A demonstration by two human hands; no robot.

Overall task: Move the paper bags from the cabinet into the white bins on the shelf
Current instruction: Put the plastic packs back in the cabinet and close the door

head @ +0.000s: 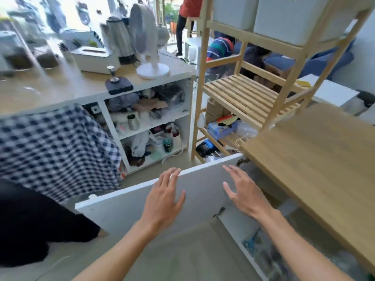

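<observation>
The white cabinet door (198, 185) stands swung out in front of me, under a wooden countertop (316, 165). My left hand (164, 197) hovers with spread fingers over the door's top edge, fingertips near the rim. My right hand (245, 191) is open too, just past the door on the cabinet side, holding nothing. The cabinet's inside (261, 246) is blurred; I cannot make out paper bags there. Two white bins (292, 19) sit on the top level of the wooden shelf (249, 96) at the upper right.
A person in a checked shirt (54, 147) crouches close on my left. A white open unit (154, 122) full of clutter stands ahead, with a fan (150, 47) and kettle (119, 39) on top. Another person (188, 21) stands far behind.
</observation>
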